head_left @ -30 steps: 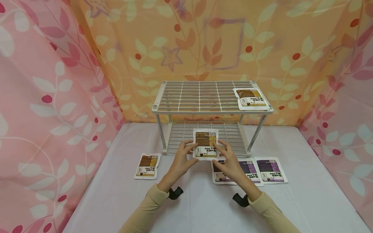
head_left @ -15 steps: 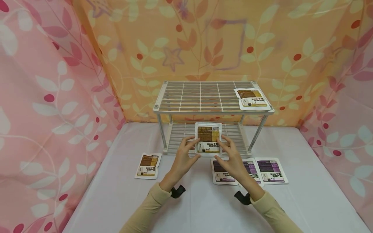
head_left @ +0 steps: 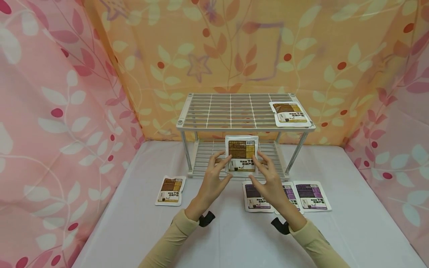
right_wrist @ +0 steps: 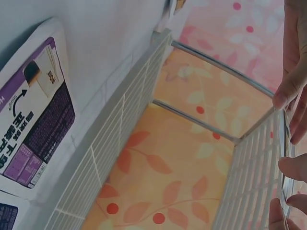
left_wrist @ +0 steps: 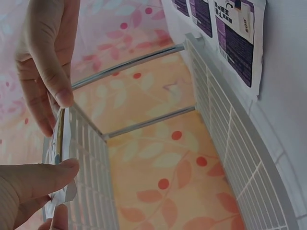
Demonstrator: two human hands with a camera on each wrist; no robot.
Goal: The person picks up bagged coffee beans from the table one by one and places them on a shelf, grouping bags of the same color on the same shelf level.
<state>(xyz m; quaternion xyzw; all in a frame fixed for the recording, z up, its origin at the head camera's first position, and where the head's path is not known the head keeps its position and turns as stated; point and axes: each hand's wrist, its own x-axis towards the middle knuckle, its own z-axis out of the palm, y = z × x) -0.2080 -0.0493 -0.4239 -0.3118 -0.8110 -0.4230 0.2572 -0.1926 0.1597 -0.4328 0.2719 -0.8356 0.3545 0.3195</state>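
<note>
A brown-labelled white sachet [head_left: 242, 153] is held upright in front of the white two-tier wire rack [head_left: 214, 111], just under its top shelf's front edge. My left hand [head_left: 219, 163] pinches the sachet's left edge and my right hand [head_left: 263, 163] pinches its right edge. In the left wrist view the sachet [left_wrist: 60, 139] shows edge-on between my left thumb [left_wrist: 43, 179] and the right hand's fingers [left_wrist: 48, 67]. A second brown sachet [head_left: 291, 113] lies on the right end of the top shelf. A third brown sachet [head_left: 169, 191] lies on the table at the left.
Three purple sachets [head_left: 256, 197] [head_left: 292, 199] [head_left: 311, 196] lie side by side on the white table [head_left: 134, 223] in front of the rack's right half. One purple sachet [right_wrist: 33, 120] fills the left of the right wrist view. Patterned cloth walls [head_left: 50, 111] close in the sides and back.
Both hands have raised the brown sachet and carried it slightly right and toward the rack, from low over the table to just under the top shelf's front edge.
</note>
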